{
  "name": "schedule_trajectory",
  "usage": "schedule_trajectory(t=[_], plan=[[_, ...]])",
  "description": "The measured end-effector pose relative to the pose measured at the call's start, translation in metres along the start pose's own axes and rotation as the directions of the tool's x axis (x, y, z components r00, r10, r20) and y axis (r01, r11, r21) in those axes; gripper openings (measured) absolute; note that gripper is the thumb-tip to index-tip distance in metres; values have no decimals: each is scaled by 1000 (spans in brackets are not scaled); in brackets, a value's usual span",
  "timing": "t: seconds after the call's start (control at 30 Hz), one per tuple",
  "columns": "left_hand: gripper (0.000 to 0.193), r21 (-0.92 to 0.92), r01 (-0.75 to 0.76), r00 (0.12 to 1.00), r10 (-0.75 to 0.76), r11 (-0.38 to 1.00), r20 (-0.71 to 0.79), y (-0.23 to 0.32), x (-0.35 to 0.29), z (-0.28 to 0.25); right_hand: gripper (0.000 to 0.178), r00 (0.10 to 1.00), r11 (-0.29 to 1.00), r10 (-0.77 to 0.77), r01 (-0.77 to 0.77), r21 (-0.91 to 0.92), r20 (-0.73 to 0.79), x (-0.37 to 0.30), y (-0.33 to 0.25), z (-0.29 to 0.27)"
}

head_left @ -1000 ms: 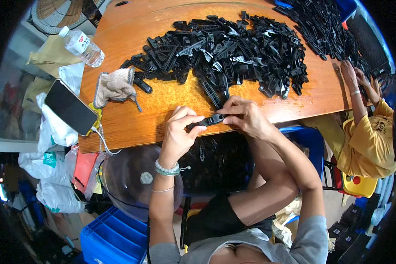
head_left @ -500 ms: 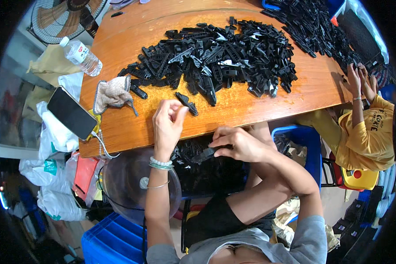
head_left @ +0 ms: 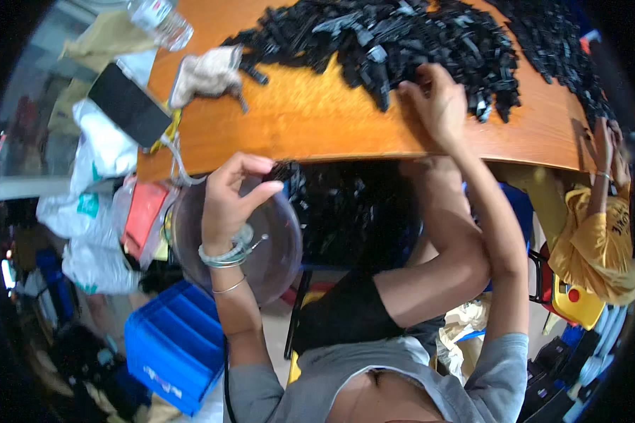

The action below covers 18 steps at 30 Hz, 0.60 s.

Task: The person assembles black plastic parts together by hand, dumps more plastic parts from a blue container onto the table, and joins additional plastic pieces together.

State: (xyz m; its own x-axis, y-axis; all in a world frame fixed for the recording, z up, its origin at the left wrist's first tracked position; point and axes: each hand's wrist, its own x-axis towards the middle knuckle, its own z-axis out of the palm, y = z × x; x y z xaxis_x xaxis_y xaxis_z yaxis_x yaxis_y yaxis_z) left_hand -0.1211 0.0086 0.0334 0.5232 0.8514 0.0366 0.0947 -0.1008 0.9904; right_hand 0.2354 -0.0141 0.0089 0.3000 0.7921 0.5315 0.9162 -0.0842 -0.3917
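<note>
Wooden table, right hand spread on black parts, left hand pinching one part

Parts heap on table; phone left; bin below.

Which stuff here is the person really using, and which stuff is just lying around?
In use:
- left hand, pinching a small black part
- right hand, reaching into the pile of black parts
- wooden table under the pile

Just lying about:
- phone
- cloth glove
- plastic bottle
- blue crate
- white bags
</note>
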Motion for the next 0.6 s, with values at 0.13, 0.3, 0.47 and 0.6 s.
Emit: schedule_trajectory(t=[0.13,0.3,0.47,0.6], plan=[[24,-322,260,947,-305,911,-97,-81,-76,-48,31,992,997,69,-66,-36,102,0,-2,0],[25,483,472,862,-272,738,-427,-159,-141,-40,32,999,997,10,-7,-82,35,-6,-8,13],[26,-69,98,949,-114,993,-294,-68,-67,32,31,1000,966,0,5,-258,19,-8,-8,9],[25,283,-372,873,437,884,-218,-9,14,83,29,995,997,-44,49,53,-88,-3,1,5]])
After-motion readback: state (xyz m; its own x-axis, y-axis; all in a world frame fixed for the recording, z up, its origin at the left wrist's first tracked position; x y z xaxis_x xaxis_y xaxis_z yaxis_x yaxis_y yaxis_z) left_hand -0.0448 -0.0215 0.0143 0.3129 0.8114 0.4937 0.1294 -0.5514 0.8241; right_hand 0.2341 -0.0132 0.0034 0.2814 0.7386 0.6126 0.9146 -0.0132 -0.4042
